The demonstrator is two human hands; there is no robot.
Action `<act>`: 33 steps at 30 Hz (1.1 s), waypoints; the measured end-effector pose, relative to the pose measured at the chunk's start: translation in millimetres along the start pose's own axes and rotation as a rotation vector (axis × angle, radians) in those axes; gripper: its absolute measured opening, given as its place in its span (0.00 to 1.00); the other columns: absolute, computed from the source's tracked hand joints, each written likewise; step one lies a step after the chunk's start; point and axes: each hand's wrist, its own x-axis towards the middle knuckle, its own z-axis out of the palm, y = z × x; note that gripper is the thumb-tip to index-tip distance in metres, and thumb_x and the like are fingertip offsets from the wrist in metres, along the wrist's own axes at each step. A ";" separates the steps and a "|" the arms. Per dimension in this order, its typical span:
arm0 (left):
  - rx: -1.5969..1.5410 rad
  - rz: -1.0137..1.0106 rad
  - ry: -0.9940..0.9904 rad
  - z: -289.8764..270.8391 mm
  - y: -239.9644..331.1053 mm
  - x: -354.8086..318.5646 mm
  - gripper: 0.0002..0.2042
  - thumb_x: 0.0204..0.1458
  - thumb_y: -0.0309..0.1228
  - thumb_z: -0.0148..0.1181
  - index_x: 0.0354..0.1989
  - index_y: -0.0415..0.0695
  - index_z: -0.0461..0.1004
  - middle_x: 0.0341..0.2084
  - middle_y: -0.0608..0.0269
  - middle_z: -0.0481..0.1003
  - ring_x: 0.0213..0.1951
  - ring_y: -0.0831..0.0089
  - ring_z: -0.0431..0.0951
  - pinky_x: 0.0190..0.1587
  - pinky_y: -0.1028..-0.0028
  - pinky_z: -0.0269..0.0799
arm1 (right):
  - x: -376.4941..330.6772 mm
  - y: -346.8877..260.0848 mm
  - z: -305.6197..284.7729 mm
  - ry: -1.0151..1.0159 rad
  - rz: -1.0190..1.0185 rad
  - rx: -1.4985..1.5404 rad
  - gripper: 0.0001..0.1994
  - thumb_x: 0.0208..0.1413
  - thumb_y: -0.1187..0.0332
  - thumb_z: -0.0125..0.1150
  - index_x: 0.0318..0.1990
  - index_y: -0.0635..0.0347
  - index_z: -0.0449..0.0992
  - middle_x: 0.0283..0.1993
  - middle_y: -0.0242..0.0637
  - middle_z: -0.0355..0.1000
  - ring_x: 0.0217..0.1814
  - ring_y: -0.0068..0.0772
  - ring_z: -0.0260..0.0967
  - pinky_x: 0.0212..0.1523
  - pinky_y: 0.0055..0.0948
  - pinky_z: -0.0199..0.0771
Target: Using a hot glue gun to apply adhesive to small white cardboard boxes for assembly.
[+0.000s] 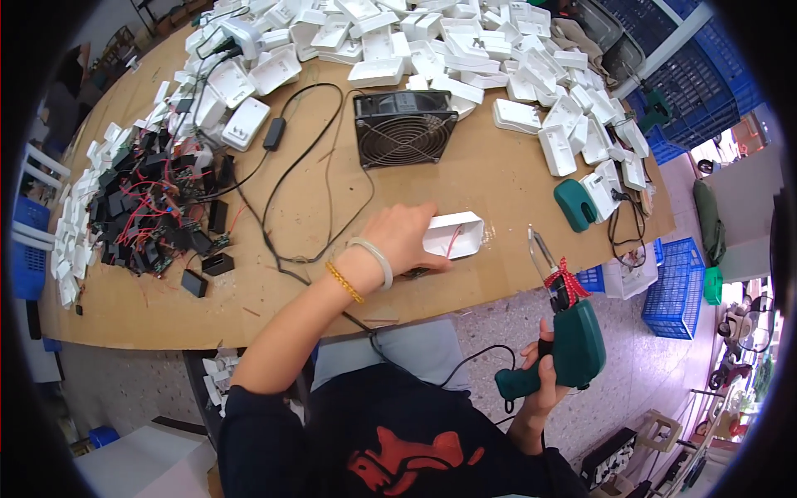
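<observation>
My left hand grips a white plastic housing near the table's front edge. The housing is a hollow shell, its open side facing up, with a red wire showing inside. Part of the shell is hidden by my fingers. Off the table's edge to the right, my right hand is wrapped round the handle of a green soldering gun. Its tip points up and away from me, with a red patterned cloth strip tied below it. The tip is apart from the housing.
A black fan with a wire guard stands mid-table. Behind it are heaped white housings. Black circuit parts with red wires lie at left. A black cable crosses the table. Blue crates stand at right.
</observation>
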 end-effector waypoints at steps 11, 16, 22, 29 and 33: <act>-1.137 -0.296 -0.281 -35.1 -88.3 -256.4 0.25 0.42 0.35 0.74 0.46 0.37 0.72 0.33 0.65 0.78 0.37 0.83 0.74 0.39 0.78 0.72 | 34.1 32.3 -13.7 -0.144 -0.075 -0.038 0.20 0.59 0.64 0.49 0.51 0.76 0.68 0.44 0.52 0.73 0.30 0.25 0.62 0.48 0.33 0.69; -0.976 -0.930 -0.004 38.8 -159.8 -413.5 0.28 0.43 0.39 0.73 0.49 0.36 0.70 0.36 0.62 0.78 0.36 0.76 0.77 0.39 0.76 0.74 | 62.0 42.3 26.5 -0.243 0.033 0.124 0.18 0.63 0.65 0.45 0.52 0.74 0.66 0.27 0.39 0.64 0.35 0.30 0.63 0.70 0.48 0.52; -0.409 -1.269 -0.053 128.5 -235.4 -512.1 0.54 0.28 0.65 0.70 0.56 0.29 0.68 0.51 0.39 0.73 0.52 0.51 0.75 0.56 0.65 0.68 | 93.7 65.5 47.4 -0.162 0.072 0.429 0.19 0.65 0.60 0.40 0.53 0.68 0.65 0.22 0.33 0.62 0.36 0.30 0.65 0.68 0.47 0.54; -0.227 -0.432 0.590 -91.5 -114.6 -283.0 0.09 0.55 0.32 0.62 0.33 0.36 0.78 0.20 0.67 0.76 0.26 0.79 0.77 0.31 0.75 0.73 | 116.0 68.7 53.2 -0.013 0.118 0.646 0.19 0.65 0.58 0.43 0.51 0.66 0.67 0.20 0.32 0.60 0.30 0.27 0.63 0.63 0.40 0.62; 0.389 -0.144 0.687 -133.9 -126.8 -89.5 0.06 0.56 0.31 0.52 0.35 0.41 0.71 0.32 0.52 0.74 0.36 0.57 0.78 0.35 0.60 0.72 | 116.7 71.9 42.2 0.003 0.114 0.616 0.18 0.65 0.58 0.44 0.49 0.67 0.68 0.20 0.32 0.60 0.30 0.28 0.63 0.61 0.39 0.63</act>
